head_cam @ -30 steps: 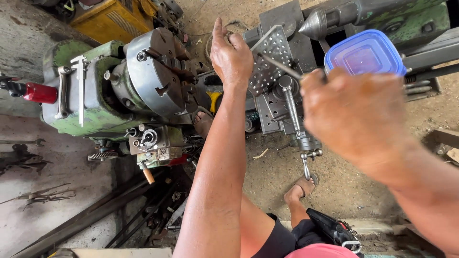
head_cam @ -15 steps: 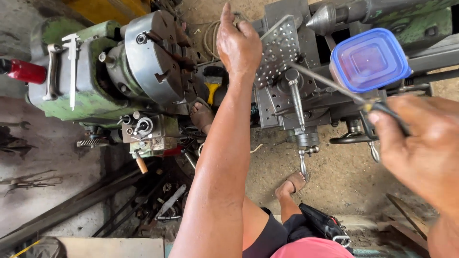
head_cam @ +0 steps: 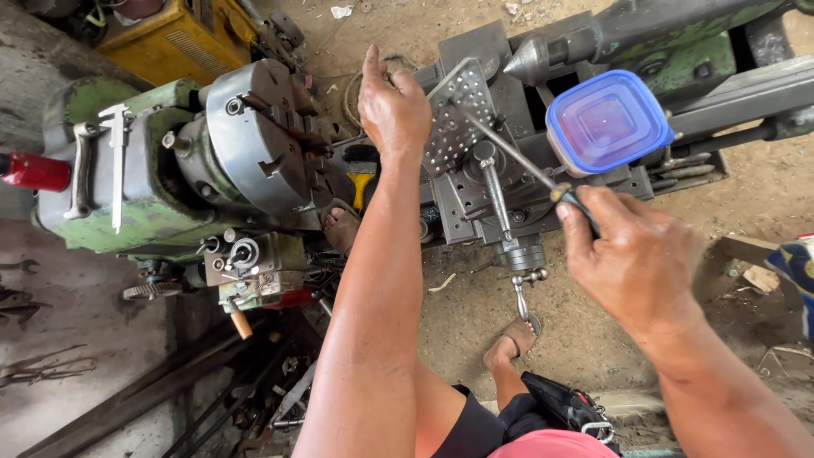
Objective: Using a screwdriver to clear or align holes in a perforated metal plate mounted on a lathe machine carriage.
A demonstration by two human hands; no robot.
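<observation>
My left hand (head_cam: 393, 108) is stretched forward and grips the edge of a grey perforated metal plate (head_cam: 455, 119) that stands tilted on the lathe carriage. My right hand (head_cam: 632, 254) is closed around the dark handle of a screwdriver (head_cam: 517, 157), whose thin shaft reaches up and left to the plate's holes. Just beyond my right hand, a clear plastic box with a blue lid (head_cam: 607, 120) sits on the machine.
A green lathe headstock with a round grey chuck (head_cam: 263, 140) fills the left. The tailstock's pointed centre (head_cam: 530, 59) is at the top right. A yellow brush (head_cam: 362, 180) lies below the chuck. My sandalled feet (head_cam: 515, 337) stand on a dirt floor. Metal bars lie at the lower left.
My right hand has swung down and to the right, then come back left with the screwdriver tip at the plate. The left hand has stayed on the plate.
</observation>
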